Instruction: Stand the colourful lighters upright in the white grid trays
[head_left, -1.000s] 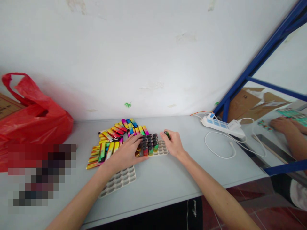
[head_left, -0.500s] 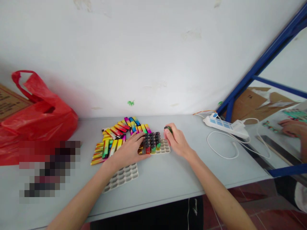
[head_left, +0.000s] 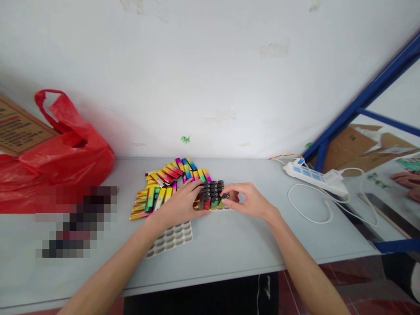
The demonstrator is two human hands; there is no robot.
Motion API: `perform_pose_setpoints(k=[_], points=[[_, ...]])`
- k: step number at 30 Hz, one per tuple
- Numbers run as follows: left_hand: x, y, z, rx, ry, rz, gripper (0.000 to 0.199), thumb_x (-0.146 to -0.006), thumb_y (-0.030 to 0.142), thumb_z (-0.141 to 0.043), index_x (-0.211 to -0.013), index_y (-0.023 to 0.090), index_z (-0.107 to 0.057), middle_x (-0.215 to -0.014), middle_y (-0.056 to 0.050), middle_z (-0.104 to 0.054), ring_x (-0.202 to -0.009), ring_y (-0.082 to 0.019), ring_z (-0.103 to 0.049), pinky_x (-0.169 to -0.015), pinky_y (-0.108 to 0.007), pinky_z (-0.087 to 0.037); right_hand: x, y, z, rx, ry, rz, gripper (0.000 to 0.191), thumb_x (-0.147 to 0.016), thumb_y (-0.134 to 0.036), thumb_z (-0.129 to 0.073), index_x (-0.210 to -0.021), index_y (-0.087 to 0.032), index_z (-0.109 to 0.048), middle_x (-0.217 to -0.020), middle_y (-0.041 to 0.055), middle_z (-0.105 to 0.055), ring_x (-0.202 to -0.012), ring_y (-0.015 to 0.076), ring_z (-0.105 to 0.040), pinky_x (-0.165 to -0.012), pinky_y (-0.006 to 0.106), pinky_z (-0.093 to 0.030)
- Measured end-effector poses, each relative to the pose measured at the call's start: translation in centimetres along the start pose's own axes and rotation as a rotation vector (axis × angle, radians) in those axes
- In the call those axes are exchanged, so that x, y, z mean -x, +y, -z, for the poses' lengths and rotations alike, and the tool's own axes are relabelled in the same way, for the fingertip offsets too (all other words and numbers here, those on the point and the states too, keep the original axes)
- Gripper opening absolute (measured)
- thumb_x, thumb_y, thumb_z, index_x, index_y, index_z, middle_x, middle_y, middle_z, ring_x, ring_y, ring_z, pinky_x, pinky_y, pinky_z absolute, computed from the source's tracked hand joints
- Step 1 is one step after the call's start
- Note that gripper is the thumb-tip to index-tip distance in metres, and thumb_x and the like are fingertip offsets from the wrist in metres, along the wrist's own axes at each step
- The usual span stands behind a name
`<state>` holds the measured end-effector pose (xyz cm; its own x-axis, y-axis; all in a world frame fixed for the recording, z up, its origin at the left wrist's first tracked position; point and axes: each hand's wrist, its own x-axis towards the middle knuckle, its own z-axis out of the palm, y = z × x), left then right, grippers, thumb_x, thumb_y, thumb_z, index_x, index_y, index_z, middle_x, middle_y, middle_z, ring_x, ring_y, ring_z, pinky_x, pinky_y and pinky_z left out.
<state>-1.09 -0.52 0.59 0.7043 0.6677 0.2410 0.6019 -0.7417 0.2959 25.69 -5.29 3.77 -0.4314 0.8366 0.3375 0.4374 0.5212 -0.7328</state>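
Several colourful lighters with black tops stand upright in rows in a pale moulded tray. My left hand is curved around the left side of these rows, thumb at the front, with golden lighters showing between thumb and fingers. Whether those are in the hand or in the tray is partly hidden. On the right side of the rows, my right hand pinches one lighter by its black top, tilted at the tray. Shiny loose lighters lie piled left of my left hand.
A second moulded tray with bare cells lies below my left forearm. The red plastic bag and a carton stand at left. At right are a white power strip, its cable, a blue frame and another person's hand.
My right hand has moved left and down with the lighter, from beside the tray to the right end of the upright rows. My left hand stays at the rows. The view has shifted slightly.
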Motion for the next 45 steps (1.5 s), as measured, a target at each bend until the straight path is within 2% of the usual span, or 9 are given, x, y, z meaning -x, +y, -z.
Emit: perform_pose_setpoints(k=[12,21,26,30,32,34,39,42,45], points=[[0.0,0.2,0.1,-0.008,0.004,0.005,0.073,-0.081,0.056,-0.079,-0.135,0.011,-0.061,-0.145,-0.021,-0.060,-0.137,-0.038,-0.056,-0.119,-0.051,-0.045,0.1,0.1,0.5,-0.085,-0.144,-0.120,0.016,-0.087,-0.030,-0.077,-0.097,-0.019,-0.071,-0.074,-0.0012,-0.070,-0.065,0.0136,-0.064,-0.065,0.025,-0.052],[-0.1,0.1,-0.1,-0.046,-0.011,-0.017,0.069,-0.082,0.059,-0.078,-0.127,0.009,-0.066,-0.143,-0.022,-0.061,-0.135,-0.039,-0.057,-0.117,-0.052,-0.046,0.0,0.7,1.0,-0.138,0.041,-0.129,0.026,-0.093,-0.045,-0.072,-0.102,-0.021,-0.070,-0.073,-0.0007,-0.067,-0.062,0.0125,-0.061,-0.060,0.025,-0.049],[0.1,0.2,-0.1,-0.030,0.028,-0.034,0.064,-0.082,0.057,-0.079,-0.125,0.011,-0.066,-0.137,-0.020,-0.064,-0.134,-0.039,-0.057,-0.118,-0.052,-0.045,-3.8,3.9,1.2,-0.150,0.204,-0.252,0.032,-0.095,-0.051,-0.065,-0.103,-0.020,-0.067,-0.073,-0.0014,-0.064,-0.057,0.0121,-0.057,-0.052,0.024,-0.046],[0.1,0.3,0.0,-0.020,0.035,-0.058,0.060,-0.084,0.055,-0.076,-0.124,0.011,-0.066,-0.136,-0.022,-0.063,-0.132,-0.040,-0.057,-0.116,-0.054,-0.045,-9.1,6.1,-0.1,0.028,-0.028,-0.239,0.027,-0.092,-0.039,-0.068,-0.108,-0.018,-0.069,-0.090,0.0037,-0.073,-0.076,0.0151,-0.066,-0.067,0.026,-0.052],[0.1,0.4,0.2,-0.014,0.027,-0.051,0.061,-0.084,0.055,-0.076,-0.125,0.010,-0.065,-0.137,-0.023,-0.062,-0.133,-0.040,-0.056,-0.116,-0.056,-0.045,-11.3,6.5,-1.0,0.164,-0.181,-0.288,0.033,-0.086,-0.034,-0.076,-0.114,-0.018,-0.069,-0.089,0.0017,-0.074,-0.075,0.0145,-0.066,-0.072,0.026,-0.050],[0.2,0.5,0.3,0.005,0.030,-0.033,0.061,-0.083,0.055,-0.077,-0.125,0.012,-0.065,-0.137,-0.022,-0.063,-0.133,-0.040,-0.057,-0.116,-0.057,-0.044,-12.7,6.7,-1.7,0.217,-0.237,-0.318,0.042,-0.077,-0.029,-0.085,-0.115,-0.017,-0.070,-0.080,-0.0008,-0.073,-0.072,0.0152,-0.065,-0.073,0.027,-0.049],[0.2,0.7,0.3,-0.011,0.038,-0.018,0.059,-0.081,0.054,-0.080,-0.121,0.013,-0.067,-0.131,-0.020,-0.065,-0.129,-0.038,-0.059,-0.115,-0.054,-0.045,-13.3,7.3,-2.1,0.264,-0.212,-0.351,0.056,-0.067,-0.009,-0.085,-0.120,-0.017,-0.070,-0.078,-0.0014,-0.074,-0.071,0.0167,-0.065,-0.075,0.028,-0.048],[0.2,0.7,0.2,-0.013,0.044,-0.022,0.062,-0.080,0.055,-0.081,-0.122,0.011,-0.066,-0.128,-0.020,-0.066,-0.127,-0.038,-0.060,-0.114,-0.054,-0.046,-12.6,7.7,-1.5,0.275,-0.139,-0.368,0.045,-0.069,-0.005,-0.081,-0.112,-0.016,-0.073,-0.078,0.0004,-0.074,-0.074,0.0173,-0.066,-0.078,0.029,-0.050],[0.2,0.6,0.2,-0.019,0.049,-0.026,0.062,-0.080,0.054,-0.081,-0.123,0.012,-0.065,-0.127,-0.019,-0.066,-0.127,-0.038,-0.061,-0.115,-0.053,-0.046,-11.4,8.0,-0.3,0.252,-0.019,-0.380,0.034,-0.081,-0.013,-0.074,-0.115,-0.016,-0.071,-0.091,0.0056,-0.076,-0.074,0.0158,-0.067,-0.075,0.028,-0.052]])
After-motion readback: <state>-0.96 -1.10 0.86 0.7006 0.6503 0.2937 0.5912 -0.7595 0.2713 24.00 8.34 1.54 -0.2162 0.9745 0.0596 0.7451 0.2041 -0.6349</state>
